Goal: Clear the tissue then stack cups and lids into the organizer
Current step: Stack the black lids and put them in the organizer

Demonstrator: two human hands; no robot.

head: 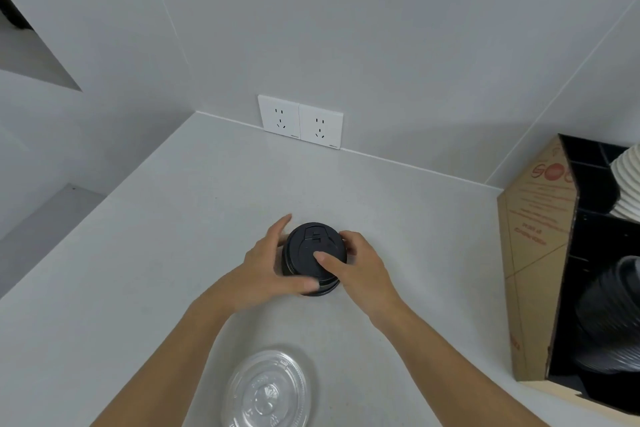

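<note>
So the stack of black lids (313,258) sits roughly mid-desk, a short pile of sip-through coffee lids nested on each other, standing upright with its axis vertical. Both hands are on it: the left hand (268,265) wraps the left side with the thumb curled around the front bottom edge, and the right hand (358,262) cups the right side with its thumb resting on top of the uppermost lid. So neither one is loose or flat, they're both closed around the pile from opposite sides.

The bit that matters for the next move: the cardboard organizer (535,253) is off to the right, well apart from the stack, with its black compartments facing the person. There's already a row of black lids (613,315) lying sideways in a lower slot and white cups (628,180) in an upper one. My guess is the pile has to travel right and tip onto its side to match.

A clear dome lid (268,392) sits near the front edge of the white desk (156,253). Can't see any tissue anywhere.
</note>
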